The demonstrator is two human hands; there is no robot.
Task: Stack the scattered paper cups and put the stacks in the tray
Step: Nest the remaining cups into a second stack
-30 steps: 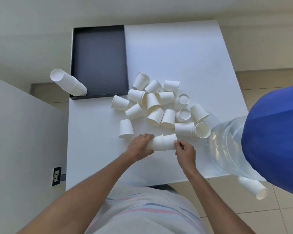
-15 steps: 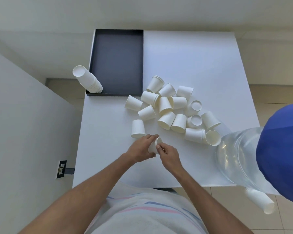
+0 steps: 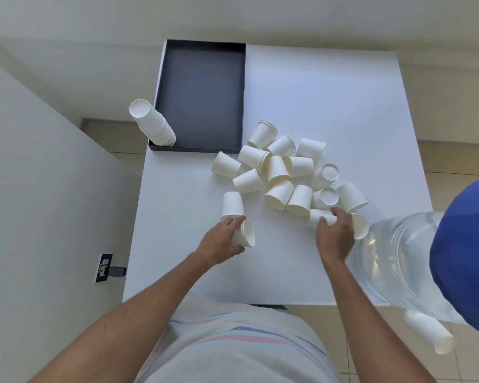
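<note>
Several white paper cups point(image 3: 282, 172) lie scattered in a heap on the white table point(image 3: 315, 100). My left hand point(image 3: 219, 241) grips a short nested stack of cups point(image 3: 245, 234), its mouth facing right. My right hand point(image 3: 334, 233) reaches into the heap's near right side, fingers closing around a cup lying on its side point(image 3: 317, 217). One cup point(image 3: 232, 206) stands upside down just beyond my left hand. The dark tray point(image 3: 202, 95) sits at the far left of the table. A tall stack of cups point(image 3: 152, 123) leans in its near left corner.
A large clear water bottle with a blue cap point(image 3: 426, 250) lies at the table's right near corner. Another stack of cups point(image 3: 429, 331) lies below it, off the table. A grey wall with a socket point(image 3: 104, 268) runs along the left.
My hands have parted. The left keeps the nested cups and has stayed near the upturned cup. The right has let go and moved right into the heap, onto a lying cup.
</note>
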